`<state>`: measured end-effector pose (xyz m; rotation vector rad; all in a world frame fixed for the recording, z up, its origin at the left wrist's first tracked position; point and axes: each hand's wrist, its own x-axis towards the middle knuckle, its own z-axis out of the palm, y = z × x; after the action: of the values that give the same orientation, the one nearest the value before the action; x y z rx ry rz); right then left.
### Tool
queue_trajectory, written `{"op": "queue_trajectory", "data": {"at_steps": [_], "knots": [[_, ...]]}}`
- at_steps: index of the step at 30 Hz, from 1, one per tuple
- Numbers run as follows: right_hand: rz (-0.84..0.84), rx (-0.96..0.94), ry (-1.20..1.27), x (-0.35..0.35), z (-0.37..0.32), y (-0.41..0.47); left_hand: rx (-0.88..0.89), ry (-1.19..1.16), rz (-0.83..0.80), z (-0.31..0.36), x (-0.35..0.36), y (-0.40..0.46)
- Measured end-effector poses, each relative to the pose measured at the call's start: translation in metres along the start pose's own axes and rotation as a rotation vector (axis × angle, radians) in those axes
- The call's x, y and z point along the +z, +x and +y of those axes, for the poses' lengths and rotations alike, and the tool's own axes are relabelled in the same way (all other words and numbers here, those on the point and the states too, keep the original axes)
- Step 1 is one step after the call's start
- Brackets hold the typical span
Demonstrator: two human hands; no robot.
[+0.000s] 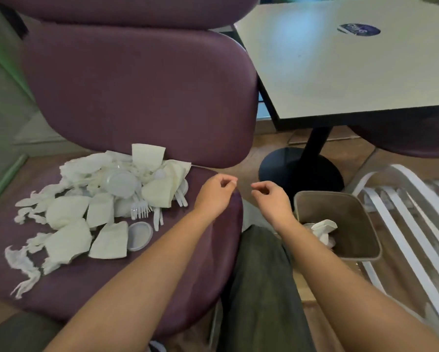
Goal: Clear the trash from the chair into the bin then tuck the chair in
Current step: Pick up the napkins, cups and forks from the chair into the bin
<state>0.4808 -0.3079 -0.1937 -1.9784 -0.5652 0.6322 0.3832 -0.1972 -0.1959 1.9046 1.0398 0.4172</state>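
A purple padded chair [137, 97] fills the left of the view. On its seat lies a heap of white trash [106, 201]: paper napkins, torn tissue strips, plastic forks, round lids and a clear cup. My left hand [214, 193] hovers over the seat's right edge, just right of the heap, fingers loosely curled and holding nothing. My right hand [270, 196] hangs beside it, between the chair and the bin, also loosely curled with nothing in it. The grey-brown bin [360, 240] stands on the floor to the right and holds crumpled white tissue [324, 228].
A pale square table [353, 67] on a black pedestal base [299, 171] stands at the upper right, with a dark round sticker on top. A white slatted chair [416, 224] is right of the bin. My trouser leg [261, 288] lies between chair and bin.
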Motion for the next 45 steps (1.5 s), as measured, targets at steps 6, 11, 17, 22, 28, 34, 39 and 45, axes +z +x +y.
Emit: {"op": "queue_trajectory", "data": {"at_steps": [6, 11, 17, 22, 28, 34, 39, 45], "knots": [[-0.106, -0.018, -0.054, 0.073, -0.028, -0.013, -0.103, -0.011, 0.125, -0.047, -0.069, -0.017], [-0.17, -0.021, -0.104, 0.12, -0.043, -0.018, -0.176, 0.04, 0.199, -0.081, -0.116, -0.028], [-0.221, -0.001, -0.202, 0.161, -0.046, -0.015, -0.259, 0.258, 0.246, -0.117, -0.15, -0.031], [-0.224, -0.003, -0.329, 0.179, -0.046, -0.009, -0.303, 0.425, 0.252, -0.138, -0.152, -0.025], [-0.208, 0.003, -0.348, 0.194, -0.038, 0.0, -0.243, 0.583, 0.283, -0.143, -0.141, -0.018], [-0.152, -0.054, -0.272, 0.196, -0.035, 0.0, -0.271, 0.435, 0.344, -0.139, -0.138, -0.016], [-0.095, -0.059, 0.007, 0.185, -0.041, -0.008, -0.284, 0.255, 0.381, -0.135, -0.145, -0.02], [-0.081, -0.007, 0.262, 0.168, -0.048, -0.015, -0.158, 0.067, 0.465, -0.108, -0.161, -0.028]]}}
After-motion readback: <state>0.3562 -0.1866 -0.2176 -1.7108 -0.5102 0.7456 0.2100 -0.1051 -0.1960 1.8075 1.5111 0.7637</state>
